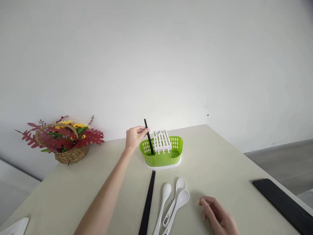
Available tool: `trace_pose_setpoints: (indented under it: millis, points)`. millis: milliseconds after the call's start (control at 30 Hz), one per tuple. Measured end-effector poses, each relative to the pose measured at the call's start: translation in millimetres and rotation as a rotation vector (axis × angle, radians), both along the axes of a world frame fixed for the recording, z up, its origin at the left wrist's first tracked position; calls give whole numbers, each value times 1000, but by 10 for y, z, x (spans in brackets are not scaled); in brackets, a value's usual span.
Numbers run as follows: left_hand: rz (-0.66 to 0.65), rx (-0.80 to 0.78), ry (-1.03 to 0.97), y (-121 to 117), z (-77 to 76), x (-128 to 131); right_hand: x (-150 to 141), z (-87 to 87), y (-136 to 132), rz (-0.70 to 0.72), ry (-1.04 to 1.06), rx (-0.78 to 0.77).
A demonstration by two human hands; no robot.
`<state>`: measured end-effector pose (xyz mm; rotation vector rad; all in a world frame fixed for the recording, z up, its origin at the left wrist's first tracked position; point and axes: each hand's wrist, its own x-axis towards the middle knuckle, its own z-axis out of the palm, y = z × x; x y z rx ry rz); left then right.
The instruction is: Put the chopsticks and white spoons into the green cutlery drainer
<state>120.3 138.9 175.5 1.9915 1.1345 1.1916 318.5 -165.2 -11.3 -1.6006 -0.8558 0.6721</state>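
My left hand (pixel 137 136) pinches black chopsticks (pixel 148 137) near their upper part. Their lower ends stand, slightly tilted, inside the left compartment of a green utensil holder (pixel 160 160) with a white base. A white slatted rack (pixel 161 140) with hooks sits across the holder's middle. In front of it, more black chopsticks (pixel 148 204) lie together on the table. To their right are three white spoons, one apart (pixel 166 191) and two overlapping (pixel 183 197). My right hand (pixel 217 215) rests right of the spoons, fingers loosely curled together, with nothing seen in them.
A woven basket (pixel 72 155) with red leaves and yellow flowers stands at the back left of the table (pixel 210 156). A black phone-like slab (pixel 281 204) lies near the right edge. Part of a white object (pixel 18 227) shows at the lower left. A wall is behind.
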Motion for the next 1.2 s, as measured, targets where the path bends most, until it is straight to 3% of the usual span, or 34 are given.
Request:
trace_pose_setpoints:
  millis: [233, 433, 700, 800, 933, 1033, 1200]
  points:
    - [-39, -120, 94, 264, -222, 24, 25, -155, 15, 27, -88, -24]
    - [47, -27, 109, 303, -363, 62, 38, -192, 19, 66, -76, -36]
    - [85, 46, 126, 212, -428, 73, 40, -233, 17, 55, -51, -31]
    - [179, 180, 59, -7, -428, 0, 47, -226, 14, 55, -38, -22]
    - [384, 413, -53, -504, -505, -212, 41, -195, 8, 33, -42, -17]
    - [414, 231, -27, -915, -707, -418, 34, -164, -3, 20, -55, -42]
    - [263, 48, 249, -1485, -1195, -645, 28, -106, -21, 8, -79, -73]
